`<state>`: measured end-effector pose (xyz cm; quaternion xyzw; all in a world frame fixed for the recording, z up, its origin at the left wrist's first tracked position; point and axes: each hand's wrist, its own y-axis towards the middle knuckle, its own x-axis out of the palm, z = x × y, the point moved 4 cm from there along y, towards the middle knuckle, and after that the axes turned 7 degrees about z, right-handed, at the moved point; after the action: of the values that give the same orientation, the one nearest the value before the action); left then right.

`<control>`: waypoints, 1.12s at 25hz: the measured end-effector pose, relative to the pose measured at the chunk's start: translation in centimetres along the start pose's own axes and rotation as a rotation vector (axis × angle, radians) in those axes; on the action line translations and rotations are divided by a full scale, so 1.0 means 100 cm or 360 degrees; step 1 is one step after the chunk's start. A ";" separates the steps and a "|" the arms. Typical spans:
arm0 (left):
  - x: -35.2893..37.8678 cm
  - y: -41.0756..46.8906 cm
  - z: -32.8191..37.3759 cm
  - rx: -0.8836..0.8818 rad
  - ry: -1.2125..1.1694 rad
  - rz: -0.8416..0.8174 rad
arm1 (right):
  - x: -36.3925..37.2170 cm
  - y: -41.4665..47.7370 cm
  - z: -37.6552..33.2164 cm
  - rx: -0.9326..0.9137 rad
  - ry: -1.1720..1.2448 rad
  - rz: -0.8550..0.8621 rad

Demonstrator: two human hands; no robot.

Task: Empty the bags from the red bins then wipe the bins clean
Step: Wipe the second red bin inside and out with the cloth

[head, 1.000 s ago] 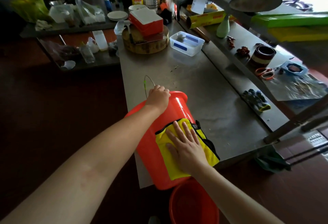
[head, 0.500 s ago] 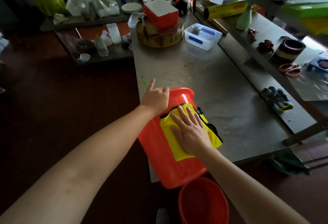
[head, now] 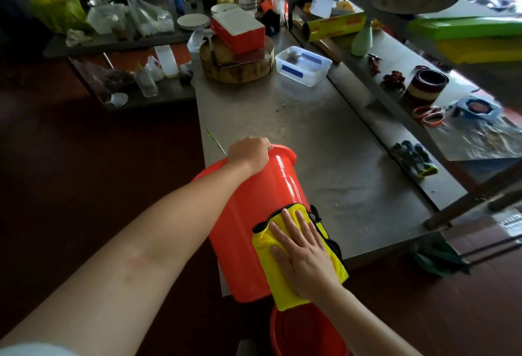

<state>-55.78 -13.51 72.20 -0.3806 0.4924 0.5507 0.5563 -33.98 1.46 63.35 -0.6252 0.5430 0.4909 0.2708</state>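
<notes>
Over at the near corner of the steel table [head: 324, 158], we've got the red bin [head: 254, 214] tipped on its side, partly hanging off the edge. Our left hand [head: 248, 153] has its fingers curled over the bin's far end, gripping it. Our right hand [head: 302, 254] lies flat, fingers spread, pressing the yellow cloth [head: 282, 293] against the bin's side at the near end. A second red bin [head: 305, 333] sits on the floor just below. Further up the table are a wooden chopping block [head: 237, 70] and a clear tub [head: 303, 66].
</notes>
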 end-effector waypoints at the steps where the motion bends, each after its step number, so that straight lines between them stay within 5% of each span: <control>1: -0.001 -0.002 0.001 0.0025 -0.0063 0.0010 | -0.002 0.004 -0.001 -0.0015 0.0010 -0.0004; 6: 0.000 -0.021 -0.005 0.0176 -0.0693 -0.0014 | -0.018 0.051 0.002 0.0029 -0.0147 0.0085; 10: 0.012 -0.042 -0.030 -0.0049 -0.0976 0.0029 | -0.026 0.103 0.009 0.0025 -0.0286 0.0032; 14: 0.009 -0.043 -0.045 -0.0149 -0.0909 -0.0111 | -0.018 0.104 -0.002 -0.0046 -0.0398 0.0006; 21: 0.010 -0.031 -0.013 0.0069 -0.0440 -0.0133 | 0.006 0.067 -0.049 -0.0277 -0.0469 -0.0040; 28: 0.014 -0.040 -0.031 0.0078 -0.0402 -0.0023 | -0.010 0.005 -0.009 -0.0277 -0.0447 0.0024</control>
<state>-52.36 -16.57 69.63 -0.2980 0.4290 0.5779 0.6271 -34.13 0.95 64.67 -0.5676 0.4599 0.6206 0.2851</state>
